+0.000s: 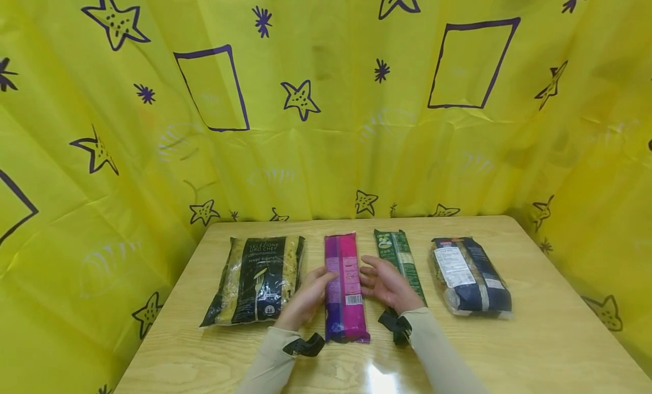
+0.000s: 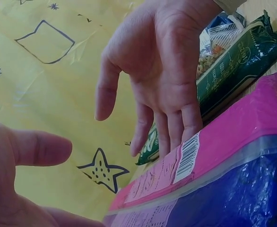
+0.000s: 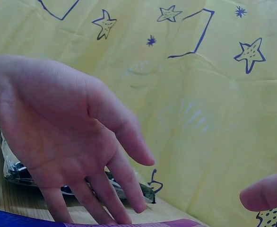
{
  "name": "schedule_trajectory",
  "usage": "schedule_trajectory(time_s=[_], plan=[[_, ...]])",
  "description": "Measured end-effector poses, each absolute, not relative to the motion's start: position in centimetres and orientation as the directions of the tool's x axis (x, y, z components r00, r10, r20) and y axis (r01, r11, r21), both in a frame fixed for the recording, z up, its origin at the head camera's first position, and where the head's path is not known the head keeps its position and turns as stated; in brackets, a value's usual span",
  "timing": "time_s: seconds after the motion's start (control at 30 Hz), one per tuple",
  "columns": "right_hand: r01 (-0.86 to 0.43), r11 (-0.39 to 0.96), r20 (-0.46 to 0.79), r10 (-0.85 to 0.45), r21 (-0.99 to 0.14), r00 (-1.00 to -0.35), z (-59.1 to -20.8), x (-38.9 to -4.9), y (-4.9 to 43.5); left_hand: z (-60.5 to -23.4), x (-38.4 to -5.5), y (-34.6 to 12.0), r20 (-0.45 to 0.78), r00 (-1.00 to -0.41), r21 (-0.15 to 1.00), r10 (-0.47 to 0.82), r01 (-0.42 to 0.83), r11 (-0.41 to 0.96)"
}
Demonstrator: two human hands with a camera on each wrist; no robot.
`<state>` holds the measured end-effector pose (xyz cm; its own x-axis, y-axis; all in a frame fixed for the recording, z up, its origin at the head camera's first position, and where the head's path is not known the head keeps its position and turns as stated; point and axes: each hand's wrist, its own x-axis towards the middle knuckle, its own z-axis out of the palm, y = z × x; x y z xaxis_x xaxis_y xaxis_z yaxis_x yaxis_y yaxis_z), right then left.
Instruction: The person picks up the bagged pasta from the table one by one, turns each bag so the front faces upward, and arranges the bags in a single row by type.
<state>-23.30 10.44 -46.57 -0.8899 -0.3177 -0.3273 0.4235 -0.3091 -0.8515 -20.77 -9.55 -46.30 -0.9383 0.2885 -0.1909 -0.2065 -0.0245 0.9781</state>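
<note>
A long, slim pink and purple packet [image 1: 351, 317] with a barcode lies on the table, between my two hands. My left hand [image 1: 305, 298] is at its left side, the thumb reaching over the edge; the lower fingers are partly hidden. On the right side, my right hand [image 1: 389, 283] has its palm turned inward and its fingers loosely extended. In the left wrist view, the right hand's [image 2: 162, 80] fingertips come down beside the packet [image 2: 238, 127]; contact is unclear. The right wrist view shows the left hand [image 3: 67, 123] with fingers spread, gripping nothing.
A large black and yellow bag of penne rigate [image 1: 260, 281] lies left of the hands. Partly behind my right hand is a slim green packet [image 1: 391, 248]. Farther right lies a dark blue bag [image 1: 484, 269] with a white label. A yellow curtain [image 1: 326, 156] surrounds the wooden table [image 1: 540, 348].
</note>
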Motion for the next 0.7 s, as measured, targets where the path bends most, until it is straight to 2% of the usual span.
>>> schedule_trajectory(time_s=[0.2,0.43,0.7], plan=[[0.444,-0.323,-0.337,-0.337,-0.836,-0.879,-46.71,-23.36,10.47,-46.41,-20.79,-9.57,-0.188,-0.932,0.979,0.309,-0.203,-0.018],[0.471,-0.314,-0.326,-0.417,-0.824,-0.848,-46.97,-23.52,10.68,-46.53,-20.83,-9.49,-0.191,-0.924,0.977,0.332,-0.211,-0.025],[0.480,-0.287,-0.335,-0.432,-0.829,-0.837,-47.10,-23.56,10.60,-46.30,-20.76,-9.35,-0.181,-0.924,0.979,0.338,-0.202,-0.028]])
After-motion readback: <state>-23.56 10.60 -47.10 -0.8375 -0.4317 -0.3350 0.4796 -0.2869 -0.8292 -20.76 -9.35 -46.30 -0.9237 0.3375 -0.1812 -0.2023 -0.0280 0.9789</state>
